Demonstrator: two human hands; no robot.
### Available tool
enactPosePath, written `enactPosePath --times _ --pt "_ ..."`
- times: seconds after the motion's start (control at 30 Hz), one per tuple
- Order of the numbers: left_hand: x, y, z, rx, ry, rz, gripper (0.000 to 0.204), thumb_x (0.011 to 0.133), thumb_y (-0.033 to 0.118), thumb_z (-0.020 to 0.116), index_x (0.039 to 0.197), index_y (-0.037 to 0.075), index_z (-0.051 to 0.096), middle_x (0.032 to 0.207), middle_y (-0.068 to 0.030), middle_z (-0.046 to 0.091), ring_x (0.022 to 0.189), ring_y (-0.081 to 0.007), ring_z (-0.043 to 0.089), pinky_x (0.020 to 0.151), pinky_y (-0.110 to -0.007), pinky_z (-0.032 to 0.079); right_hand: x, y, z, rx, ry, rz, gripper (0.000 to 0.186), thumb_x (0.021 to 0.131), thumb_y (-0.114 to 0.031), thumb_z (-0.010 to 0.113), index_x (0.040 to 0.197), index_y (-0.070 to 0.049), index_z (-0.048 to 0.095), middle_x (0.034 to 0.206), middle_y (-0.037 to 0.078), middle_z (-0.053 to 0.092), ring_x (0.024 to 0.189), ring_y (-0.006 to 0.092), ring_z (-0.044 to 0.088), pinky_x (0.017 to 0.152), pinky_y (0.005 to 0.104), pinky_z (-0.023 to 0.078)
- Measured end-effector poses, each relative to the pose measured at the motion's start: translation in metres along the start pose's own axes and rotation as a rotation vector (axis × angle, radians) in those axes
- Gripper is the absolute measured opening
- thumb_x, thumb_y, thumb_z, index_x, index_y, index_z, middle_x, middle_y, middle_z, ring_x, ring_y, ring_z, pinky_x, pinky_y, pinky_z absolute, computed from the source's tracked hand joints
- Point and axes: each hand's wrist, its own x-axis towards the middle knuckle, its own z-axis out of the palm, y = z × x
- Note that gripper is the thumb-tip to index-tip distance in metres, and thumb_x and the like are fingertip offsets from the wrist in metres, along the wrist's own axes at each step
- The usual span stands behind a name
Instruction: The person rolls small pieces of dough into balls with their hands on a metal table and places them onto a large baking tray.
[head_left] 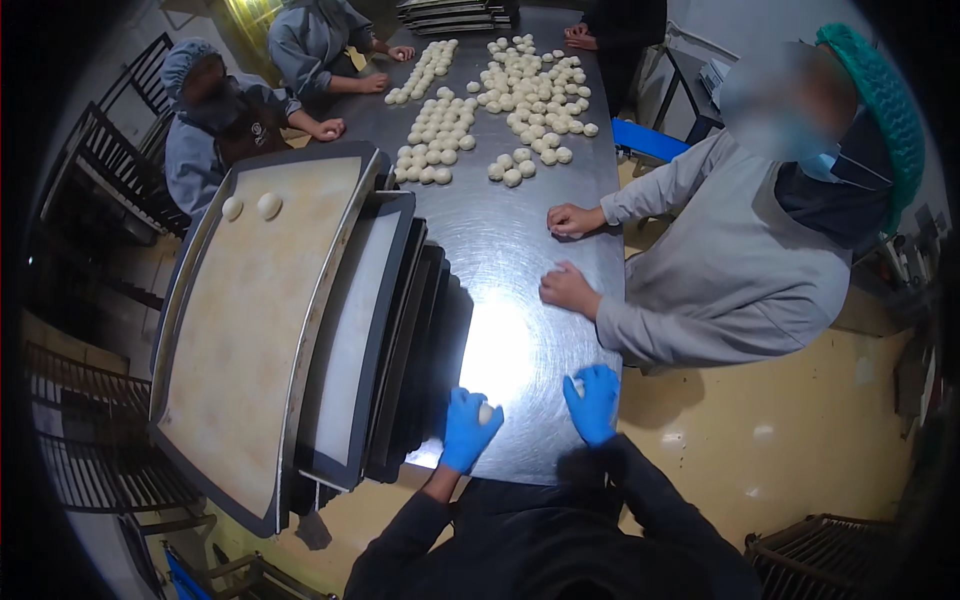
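In a blue glove, my left hand (pixel 468 432) is closed round a white dough ball (pixel 486 413) at the near edge of the steel table (pixel 540 240). My right hand (pixel 594 402), gloved the same way, curls over another dough ball (pixel 578 388) near the table's right edge. Both balls are partly hidden by my fingers. To the left of my left hand stands a stack of baking trays. Two dough balls, one of them a round one (pixel 269 206), lie at the far end of the lined top tray (pixel 250 340).
Many dough balls (pixel 535 95) cover the table's far part, some in rows (pixel 437 135). A co-worker in a green hair net (pixel 760 240) rests both hands on the right edge. Other people stand at the far left and far end. Dark racks (pixel 90 420) line the left.
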Motion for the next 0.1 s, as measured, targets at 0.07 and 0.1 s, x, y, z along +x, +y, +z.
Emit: enactPosePath --times 0.07,0.1 --pt "0.030 0.021 0.023 0.120 0.116 0.097 0.033 0.082 0.028 0.082 0.108 0.013 0.069 0.099 -0.0161 0.056 0.099 -0.0337 0.056 0.084 -0.048 0.046 0.000 0.005 0.030 -0.028 -0.005 0.101 0.025 0.080 -0.028 0.080 0.091 -0.012 0.063 0.089 0.010 0.063 0.091 0.0335 0.059 0.082 0.0491 0.045" --pt "0.026 0.022 0.034 0.091 0.081 0.067 0.038 0.082 0.032 0.082 0.111 0.013 0.068 0.111 -0.0172 0.055 0.102 -0.0336 0.057 0.093 -0.050 0.043 -0.008 -0.010 0.035 0.066 -0.014 0.092 0.024 0.081 -0.019 0.082 0.091 -0.010 0.062 0.092 0.009 0.062 0.092 0.0297 0.056 0.081 0.0458 0.042"
